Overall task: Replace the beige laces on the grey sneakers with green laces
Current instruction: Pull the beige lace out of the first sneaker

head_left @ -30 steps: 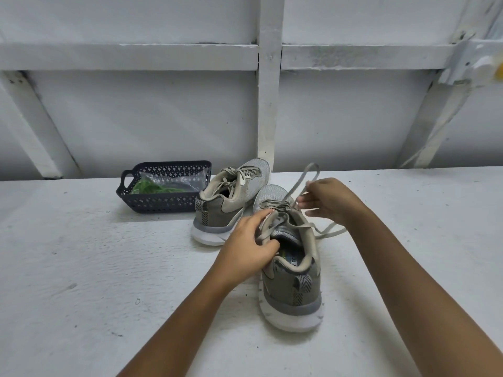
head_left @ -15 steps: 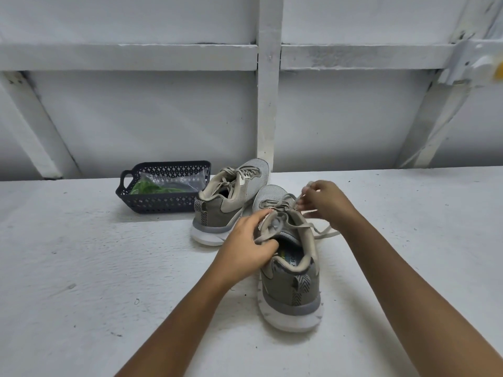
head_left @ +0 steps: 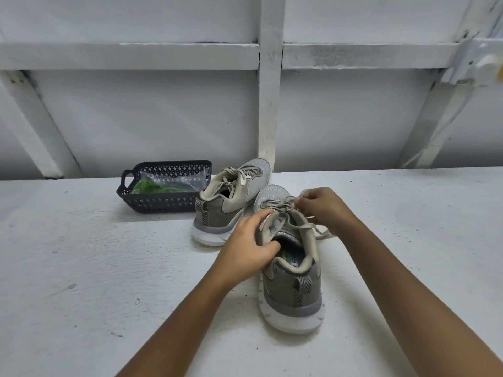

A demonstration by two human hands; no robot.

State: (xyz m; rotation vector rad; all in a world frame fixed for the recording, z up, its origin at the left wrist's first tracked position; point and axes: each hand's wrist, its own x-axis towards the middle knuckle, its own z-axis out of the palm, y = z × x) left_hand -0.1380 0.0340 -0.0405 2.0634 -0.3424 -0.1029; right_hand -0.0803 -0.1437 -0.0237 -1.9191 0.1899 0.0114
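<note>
Two grey sneakers with beige laces stand on the white table. The near sneaker points away from me, heel toward me. My left hand grips its left collar and tongue, thumb inside the opening. My right hand pinches the beige lace at the upper eyelets; a loose lace end trails onto the table to the right. The far sneaker sits behind and left, still tied. Green laces lie in a clear bag inside the dark basket.
The dark plastic basket stands left of the far sneaker, near the table's back edge. A white wall with wooden beams rises behind the table.
My right hand has come down from holding a raised lace loop to the eyelets of the near sneaker. The left hand keeps its grip on the shoe.
</note>
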